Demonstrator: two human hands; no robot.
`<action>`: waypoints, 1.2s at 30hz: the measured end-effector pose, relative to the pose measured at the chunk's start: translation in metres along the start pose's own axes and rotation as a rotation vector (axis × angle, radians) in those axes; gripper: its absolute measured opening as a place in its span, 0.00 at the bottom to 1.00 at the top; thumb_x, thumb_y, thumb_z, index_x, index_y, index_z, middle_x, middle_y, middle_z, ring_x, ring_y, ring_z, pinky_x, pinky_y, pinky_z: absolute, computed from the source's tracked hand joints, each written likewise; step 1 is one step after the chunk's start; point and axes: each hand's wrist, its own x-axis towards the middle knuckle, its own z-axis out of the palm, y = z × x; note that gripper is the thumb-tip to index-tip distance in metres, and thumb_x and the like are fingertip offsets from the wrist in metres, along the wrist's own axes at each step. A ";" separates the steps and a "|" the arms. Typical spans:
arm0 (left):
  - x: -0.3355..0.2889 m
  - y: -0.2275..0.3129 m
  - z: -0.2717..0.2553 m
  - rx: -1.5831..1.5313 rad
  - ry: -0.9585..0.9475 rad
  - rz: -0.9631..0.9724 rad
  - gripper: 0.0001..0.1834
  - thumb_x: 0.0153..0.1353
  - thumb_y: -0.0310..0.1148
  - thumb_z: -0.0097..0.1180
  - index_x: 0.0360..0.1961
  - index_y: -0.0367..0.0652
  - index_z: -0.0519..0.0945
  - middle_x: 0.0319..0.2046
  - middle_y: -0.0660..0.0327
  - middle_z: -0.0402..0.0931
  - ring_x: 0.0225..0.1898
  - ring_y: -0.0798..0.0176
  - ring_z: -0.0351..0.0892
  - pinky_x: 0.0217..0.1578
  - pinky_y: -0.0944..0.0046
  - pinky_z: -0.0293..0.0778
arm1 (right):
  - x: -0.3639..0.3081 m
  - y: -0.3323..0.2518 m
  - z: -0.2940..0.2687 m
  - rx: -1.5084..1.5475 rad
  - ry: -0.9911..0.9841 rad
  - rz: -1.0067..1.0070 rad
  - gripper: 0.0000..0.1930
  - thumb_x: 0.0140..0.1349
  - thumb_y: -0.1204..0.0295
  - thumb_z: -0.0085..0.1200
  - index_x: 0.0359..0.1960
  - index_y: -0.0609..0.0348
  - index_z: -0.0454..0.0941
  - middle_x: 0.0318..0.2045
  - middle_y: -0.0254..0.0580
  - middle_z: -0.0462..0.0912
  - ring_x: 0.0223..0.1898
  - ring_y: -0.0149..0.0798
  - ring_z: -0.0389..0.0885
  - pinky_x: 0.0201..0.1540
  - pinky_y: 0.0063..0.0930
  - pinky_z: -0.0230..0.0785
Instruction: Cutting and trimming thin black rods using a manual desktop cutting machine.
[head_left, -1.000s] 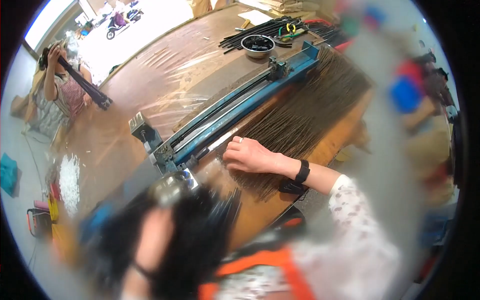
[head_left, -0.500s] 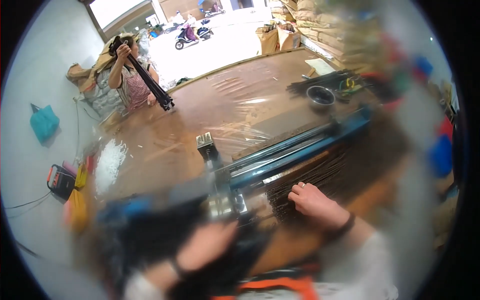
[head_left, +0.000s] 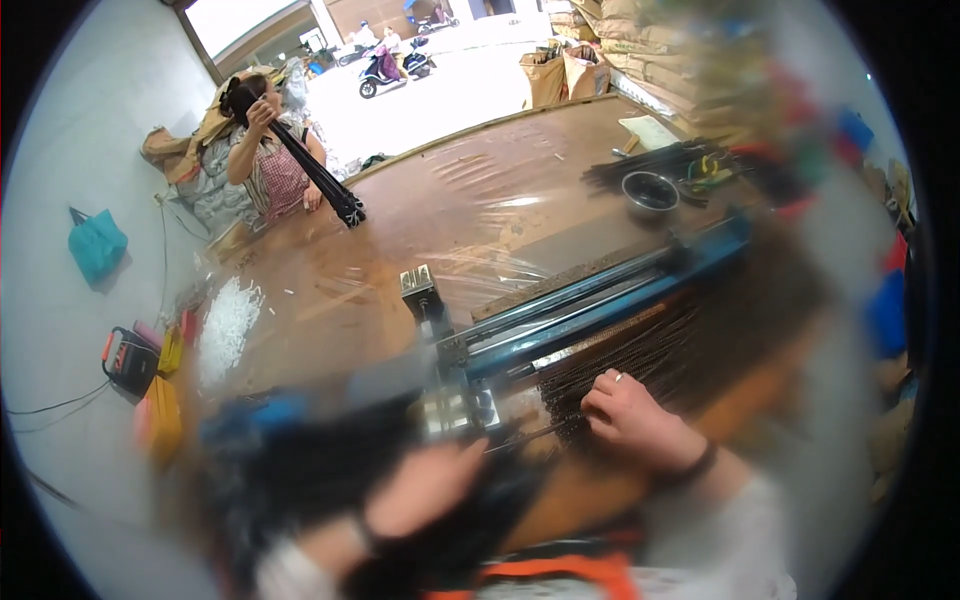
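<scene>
My right hand (head_left: 635, 422) is closed, its fingers curled onto a thin dark rod (head_left: 535, 434) beside a bed of dark ridged strands or rods (head_left: 650, 345). A ring and a dark wristband show on it. To the left, my left hand (head_left: 425, 488) is smeared by motion. Its fingertips are near the rod's left end, just in front of a metal clamp block (head_left: 460, 408); whether they grip the rod I cannot make out. That block sits at the left end of a long blue machine rail (head_left: 600, 310). Below it lies a blurred black heap (head_left: 320, 450).
Across the brown table (head_left: 400, 215) a person (head_left: 285, 170) holds a bundle of black rods (head_left: 315, 175). White short pieces (head_left: 230, 325) lie at left. A metal bowl (head_left: 650, 192), pliers (head_left: 710, 168) and dark rods (head_left: 640, 168) are at far right. Sacks (head_left: 640, 50) stand behind.
The view has shifted slightly. My left hand has moved a little right, toward the rod between my hands. The person opposite has lowered the black bundle slightly.
</scene>
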 end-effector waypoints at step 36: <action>0.075 0.061 -0.038 -0.026 -0.222 0.064 0.22 0.68 0.41 0.48 0.62 0.50 0.71 0.23 0.52 0.81 0.25 0.45 0.83 0.25 0.48 0.78 | -0.027 -0.017 -0.031 0.518 0.253 0.233 0.17 0.67 0.72 0.53 0.57 0.58 0.79 0.38 0.44 0.86 0.37 0.42 0.84 0.39 0.34 0.77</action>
